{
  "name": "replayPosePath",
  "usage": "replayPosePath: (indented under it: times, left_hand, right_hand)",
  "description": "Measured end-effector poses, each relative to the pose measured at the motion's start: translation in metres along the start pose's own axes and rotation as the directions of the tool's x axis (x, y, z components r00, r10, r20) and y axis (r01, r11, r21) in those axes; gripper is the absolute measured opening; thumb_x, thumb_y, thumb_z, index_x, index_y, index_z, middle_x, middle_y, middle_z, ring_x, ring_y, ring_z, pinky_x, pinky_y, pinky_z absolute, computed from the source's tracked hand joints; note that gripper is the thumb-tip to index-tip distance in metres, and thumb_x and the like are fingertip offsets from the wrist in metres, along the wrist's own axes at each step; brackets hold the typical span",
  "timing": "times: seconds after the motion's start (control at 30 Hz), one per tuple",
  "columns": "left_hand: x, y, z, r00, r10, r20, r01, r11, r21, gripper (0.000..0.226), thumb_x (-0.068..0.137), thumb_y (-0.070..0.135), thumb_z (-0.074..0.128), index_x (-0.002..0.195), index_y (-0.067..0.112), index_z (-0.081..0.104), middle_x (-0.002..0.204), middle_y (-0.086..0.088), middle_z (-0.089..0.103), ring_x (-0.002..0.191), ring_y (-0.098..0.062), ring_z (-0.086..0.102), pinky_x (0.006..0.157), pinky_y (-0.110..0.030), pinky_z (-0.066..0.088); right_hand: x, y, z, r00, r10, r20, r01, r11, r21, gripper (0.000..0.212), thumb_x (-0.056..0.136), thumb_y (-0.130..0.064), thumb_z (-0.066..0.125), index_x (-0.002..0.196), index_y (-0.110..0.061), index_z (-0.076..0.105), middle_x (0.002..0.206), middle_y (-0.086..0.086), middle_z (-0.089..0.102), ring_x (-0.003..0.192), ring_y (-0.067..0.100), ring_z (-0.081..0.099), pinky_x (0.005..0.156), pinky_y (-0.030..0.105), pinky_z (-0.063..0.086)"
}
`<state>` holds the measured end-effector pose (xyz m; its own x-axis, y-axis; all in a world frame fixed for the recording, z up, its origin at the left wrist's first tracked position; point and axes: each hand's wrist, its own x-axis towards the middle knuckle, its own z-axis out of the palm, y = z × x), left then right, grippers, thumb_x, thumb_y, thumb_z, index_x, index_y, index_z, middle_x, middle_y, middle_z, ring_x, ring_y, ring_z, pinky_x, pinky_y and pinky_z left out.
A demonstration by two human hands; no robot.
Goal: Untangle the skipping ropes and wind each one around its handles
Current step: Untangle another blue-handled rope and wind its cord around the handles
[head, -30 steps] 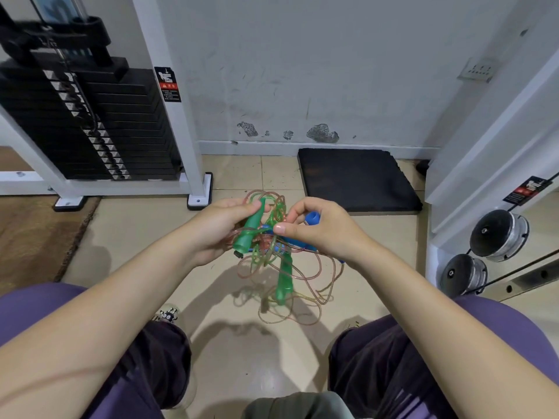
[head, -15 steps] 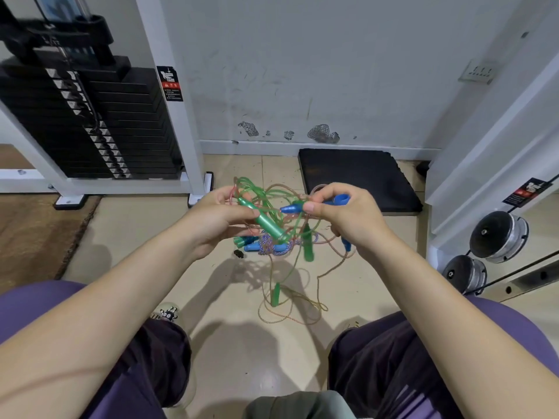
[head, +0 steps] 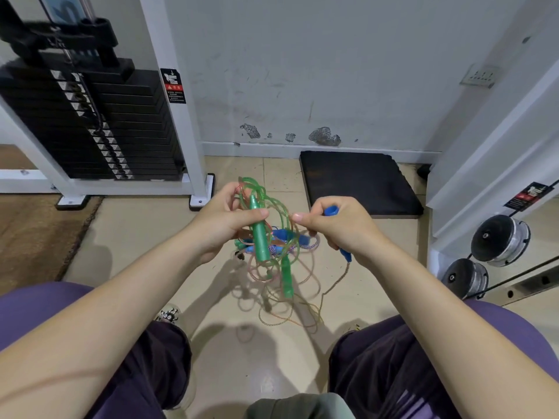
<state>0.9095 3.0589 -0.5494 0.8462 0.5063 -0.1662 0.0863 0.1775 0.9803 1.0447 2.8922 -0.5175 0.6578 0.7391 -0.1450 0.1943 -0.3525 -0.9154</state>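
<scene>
A tangle of skipping ropes (head: pixel 273 237) hangs in the air between my hands, with green, clear-orange and blue-white braided cords knotted together. My left hand (head: pixel 225 220) grips one green handle (head: pixel 259 234), which points down, along with green loops above it. A second green handle (head: pixel 286 278) dangles lower in the tangle. My right hand (head: pixel 335 226) holds a blue handle (head: pixel 330 211); its other end sticks out below the hand, and an orange cord trails from it to the floor. Another blue handle (head: pixel 284 235) lies inside the knot.
I sit with my knees on either side of the beige tiled floor (head: pixel 145 231). A black weight stack machine (head: pixel 90 125) stands at the left, a black mat (head: pixel 360 182) lies against the wall, and a white frame with round weights (head: pixel 499 240) is at the right.
Both hands have dropped slightly. The green handle in my left hand has swung from slanting to pointing straight down. My right hand has turned the blue handle more upright.
</scene>
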Motion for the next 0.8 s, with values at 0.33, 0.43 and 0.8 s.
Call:
replayPosePath:
  times: [0.33,0.43,0.8]
  left_hand:
    - [-0.005,0.005,0.004,0.991,0.004,0.132,-0.005,1.000,0.005,0.041,0.088,0.004,0.068,0.124,0.009,0.050,0.102,-0.002,0.069,0.090,-0.016,0.067,0.073,-0.033,0.050]
    - [-0.004,0.003,0.007,0.994,-0.009,0.105,0.009,1.000,-0.003,0.031,0.091,0.001,0.060,0.119,0.014,0.053,0.093,0.001,0.068,0.080,-0.013,0.066,0.067,-0.028,0.049]
    - [0.004,0.002,0.001,0.993,-0.008,-0.120,0.012,0.999,0.032,0.027,0.088,-0.002,0.065,0.111,0.008,0.057,0.086,-0.006,0.062,0.060,-0.013,0.060,0.049,-0.022,0.051]
  right_hand:
    - [0.004,0.009,0.000,0.986,0.085,0.141,-0.075,0.994,-0.075,0.033,0.077,-0.034,0.082,0.092,-0.008,0.069,0.064,0.000,0.062,0.055,0.020,0.036,0.043,0.025,0.029]
    - [0.004,0.009,0.000,0.990,0.060,0.128,-0.051,0.996,-0.075,0.033,0.079,-0.030,0.081,0.086,-0.001,0.067,0.065,0.007,0.057,0.052,0.017,0.036,0.041,0.023,0.030]
    - [0.005,0.001,-0.014,0.957,0.044,0.286,-0.068,0.995,0.074,0.027,0.082,-0.022,0.077,0.071,-0.007,0.057,0.056,0.005,0.049,0.045,0.015,0.035,0.045,0.023,0.035]
